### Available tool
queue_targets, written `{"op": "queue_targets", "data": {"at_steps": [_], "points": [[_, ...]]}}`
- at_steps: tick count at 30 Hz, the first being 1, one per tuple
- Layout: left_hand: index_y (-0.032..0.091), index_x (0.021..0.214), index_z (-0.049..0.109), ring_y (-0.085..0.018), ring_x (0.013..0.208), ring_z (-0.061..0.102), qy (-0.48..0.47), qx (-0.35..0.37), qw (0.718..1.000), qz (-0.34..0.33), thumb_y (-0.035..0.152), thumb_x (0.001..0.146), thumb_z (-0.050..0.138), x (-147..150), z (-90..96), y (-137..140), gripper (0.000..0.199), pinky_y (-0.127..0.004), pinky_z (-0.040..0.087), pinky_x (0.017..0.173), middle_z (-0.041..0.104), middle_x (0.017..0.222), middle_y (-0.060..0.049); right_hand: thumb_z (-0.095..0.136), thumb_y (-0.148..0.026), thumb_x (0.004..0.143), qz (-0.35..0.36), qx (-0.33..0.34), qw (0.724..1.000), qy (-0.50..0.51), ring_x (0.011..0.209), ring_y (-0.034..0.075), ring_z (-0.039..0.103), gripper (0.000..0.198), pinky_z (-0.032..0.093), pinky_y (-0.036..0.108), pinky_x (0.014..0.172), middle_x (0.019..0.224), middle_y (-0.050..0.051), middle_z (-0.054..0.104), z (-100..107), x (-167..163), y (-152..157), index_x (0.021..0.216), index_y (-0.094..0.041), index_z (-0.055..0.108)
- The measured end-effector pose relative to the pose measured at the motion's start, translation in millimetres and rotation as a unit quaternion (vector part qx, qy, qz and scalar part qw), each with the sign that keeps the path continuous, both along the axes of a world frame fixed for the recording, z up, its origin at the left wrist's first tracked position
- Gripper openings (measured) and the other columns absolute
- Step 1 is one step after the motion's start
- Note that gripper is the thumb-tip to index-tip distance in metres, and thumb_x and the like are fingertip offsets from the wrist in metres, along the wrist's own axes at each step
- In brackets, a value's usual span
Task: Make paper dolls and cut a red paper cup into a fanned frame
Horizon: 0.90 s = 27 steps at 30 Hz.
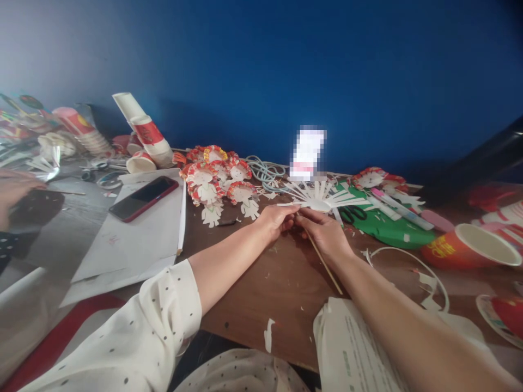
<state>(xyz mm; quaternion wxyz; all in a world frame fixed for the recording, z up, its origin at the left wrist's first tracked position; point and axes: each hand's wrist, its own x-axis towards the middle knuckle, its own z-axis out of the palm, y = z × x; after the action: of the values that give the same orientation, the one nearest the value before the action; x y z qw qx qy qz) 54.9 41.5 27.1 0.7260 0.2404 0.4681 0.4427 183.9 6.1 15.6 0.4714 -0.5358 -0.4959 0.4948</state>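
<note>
A white paper cup [321, 204], cut into many strips that fan outward, is held above the brown table. My left hand [280, 220] pinches its near left edge. Beside it, my right hand [324, 231] is closed around a thin wooden stick [326, 268], its fingertips close under the cut cup. The stick slants down toward me, and its upper end is hidden by the fingers. Just left of the hands lie several paper dolls [206, 185] with red frilled tops. A green sheet [379, 223] with dark-handled scissors [354, 213] lies to the right.
A phone [144, 199] rests on white papers [122, 245] at left. Stacked paper cups [149, 133] lean near the blue wall. An orange cup [469, 247] and a white cable [433, 267] are at right. A lit, blurred screen [308, 152] stands behind. Another person's hand [16, 190] shows far left.
</note>
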Motion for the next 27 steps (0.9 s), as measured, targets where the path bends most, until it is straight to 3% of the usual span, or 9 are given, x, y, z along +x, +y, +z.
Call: {"op": "queue_targets", "data": {"at_steps": [3,8,14,27], "points": [[0.009,0.068,0.063,-0.004,0.044,0.049,-0.001,0.0,1.0,-0.002,0.013,0.076,0.067,0.6,0.5,0.3,0.01,-0.013,0.035,0.04,0.052,0.052,0.001,0.073,-0.038,0.069,0.011,-0.018,0.999,0.046,0.056,0.01,0.054,0.037,0.042,0.025,0.053,0.081,0.001,0.07,-5.3,2.6,4.0,0.102,-0.022,0.073],[0.009,0.069,0.063,-0.003,0.045,0.048,0.01,0.007,1.0,0.006,0.011,0.073,0.07,2.8,0.5,-0.5,0.008,-0.013,0.036,0.041,0.054,0.053,0.001,0.075,-0.038,0.066,-0.037,-0.066,0.987,0.141,0.072,0.017,0.063,0.026,0.047,0.024,0.054,0.082,0.003,0.071,-5.7,-0.8,8.6,0.085,-0.021,0.074],[0.011,0.065,0.061,-0.004,0.047,0.047,0.031,0.01,0.999,0.027,0.014,0.066,0.077,4.6,0.3,-2.3,0.016,-0.016,0.038,0.045,0.053,0.053,0.002,0.076,-0.036,0.063,-0.092,-0.067,0.983,0.143,0.072,0.019,0.064,0.024,0.049,0.025,0.054,0.08,0.002,0.071,-5.7,-6.4,9.8,0.082,-0.02,0.073],[0.012,0.071,0.064,-0.006,0.05,0.051,0.063,0.04,0.997,0.004,0.02,0.066,0.078,5.3,-2.5,-4.0,0.016,-0.018,0.04,0.048,0.06,0.061,-0.001,0.072,-0.032,0.064,-0.113,-0.057,0.976,0.179,0.065,0.02,0.062,0.014,0.049,0.029,0.054,0.068,0.001,0.068,-1.1,-11.6,6.1,0.072,-0.021,0.068]]}}
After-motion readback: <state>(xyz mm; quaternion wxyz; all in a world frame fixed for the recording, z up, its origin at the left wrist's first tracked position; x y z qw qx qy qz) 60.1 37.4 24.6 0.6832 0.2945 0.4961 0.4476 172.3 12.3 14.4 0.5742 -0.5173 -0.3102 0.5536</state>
